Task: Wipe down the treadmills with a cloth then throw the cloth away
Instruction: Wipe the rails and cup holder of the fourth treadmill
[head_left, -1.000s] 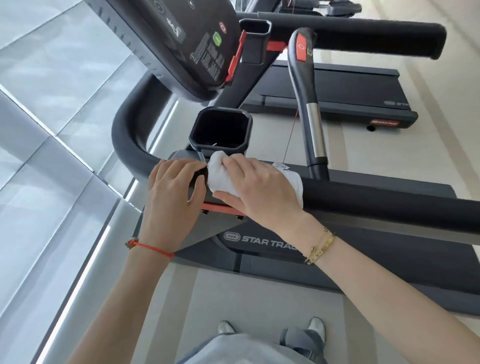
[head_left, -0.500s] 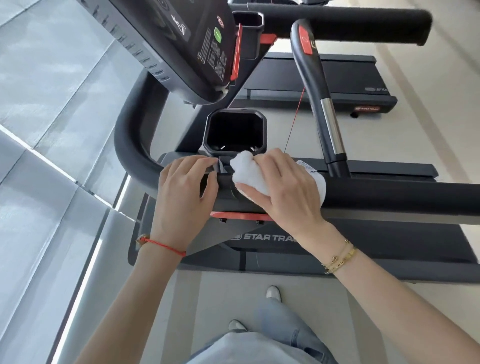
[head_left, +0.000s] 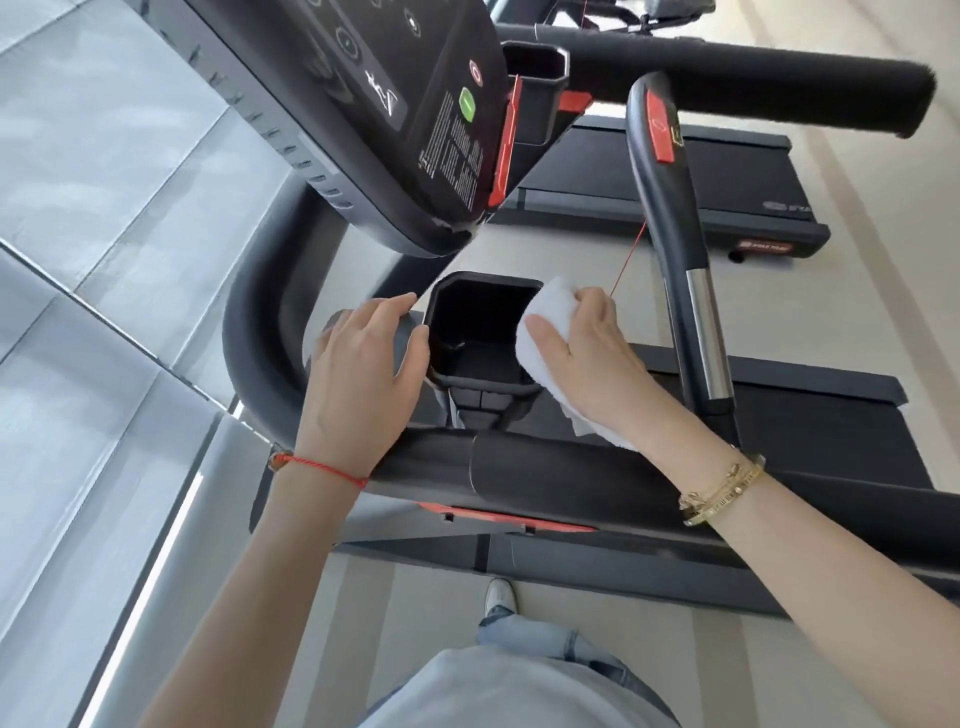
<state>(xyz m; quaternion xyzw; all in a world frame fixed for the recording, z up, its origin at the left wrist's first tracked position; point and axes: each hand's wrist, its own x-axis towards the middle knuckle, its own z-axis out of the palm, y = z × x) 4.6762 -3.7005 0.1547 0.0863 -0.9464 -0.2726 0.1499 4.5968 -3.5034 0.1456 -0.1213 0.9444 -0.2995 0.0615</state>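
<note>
Right hand (head_left: 582, 358) grips the white cloth (head_left: 545, 332), pressing it against the right rim of the treadmill's black cup holder (head_left: 483, 332). Left hand (head_left: 363, 369), fingers relaxed and holding nothing, rests against the holder's left side, above the padded handrail (head_left: 571, 467).

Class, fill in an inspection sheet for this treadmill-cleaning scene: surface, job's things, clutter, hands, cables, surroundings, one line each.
Surface: black treadmill handrail crosses in front of the person; square black cup holder sits beyond it, below the console.
Job's things: white cloth pressed against the cup holder's right rim.
Clutter: nothing seen.
Hands: right hand grips the cloth; left hand rests with straight fingers on the left of the cup holder.
Cables: thin red cord hangs beside the upright handle.
Surroundings: second treadmill behind; pale floor; grey panels left.
</note>
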